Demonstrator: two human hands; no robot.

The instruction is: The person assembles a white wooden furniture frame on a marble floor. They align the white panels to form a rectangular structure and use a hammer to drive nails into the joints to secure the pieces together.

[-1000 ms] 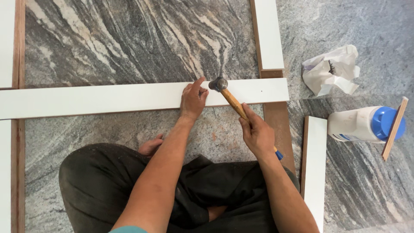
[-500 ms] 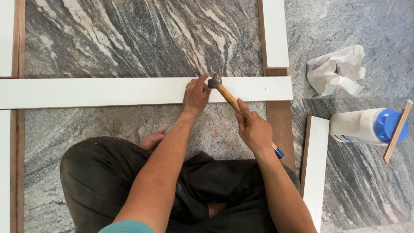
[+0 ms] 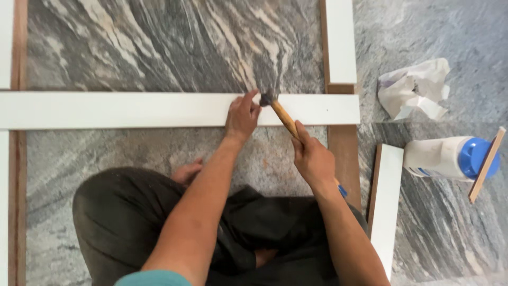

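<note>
— What lies to the right of the fingers, on the grey stone floor (image 3: 159, 47)?

— A crumpled white bag (image 3: 414, 87), well apart from them. Nearer the seated person, a white bottle with a blue cap (image 3: 450, 158) lies on its side, a thin wooden strip (image 3: 487, 164) leaning across the cap.

— Anything closer?

— A short white board (image 3: 387, 201) lies just left of the bottle, and another white board (image 3: 339, 39) runs up beyond the fingers.
</note>
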